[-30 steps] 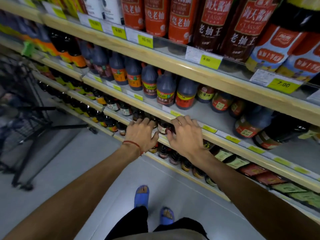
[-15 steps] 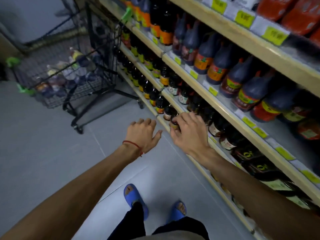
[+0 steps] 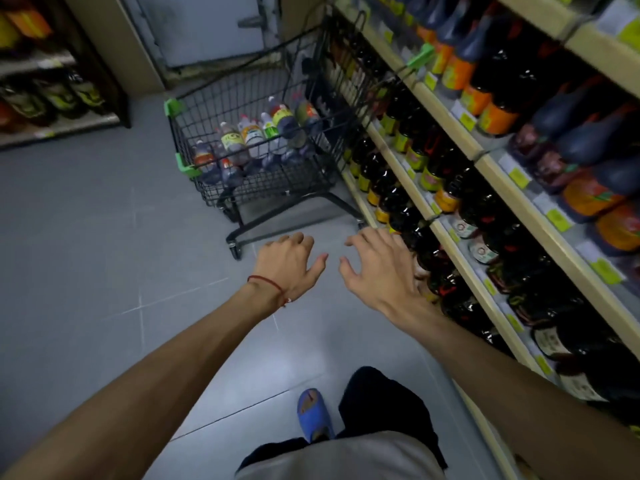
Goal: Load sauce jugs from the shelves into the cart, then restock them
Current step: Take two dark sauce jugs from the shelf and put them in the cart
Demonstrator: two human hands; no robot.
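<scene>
The left forearm (image 3: 156, 368) and right forearm (image 3: 502, 372) stretch forward and down, bare, converging slightly. The left grip (image 3: 289, 265) and right grip (image 3: 377, 271) hang palm-down, side by side but apart, with fingers spread and loosely curled, thumbs toward each other, both empty.

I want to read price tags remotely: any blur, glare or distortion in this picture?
Head view: motion blur smears the shelf jugs and price tags, unreadable; the wide lens bends the shelf lines; a pale light reflection sits on the floor; the left hand, right hand and cart are sharper.
</scene>
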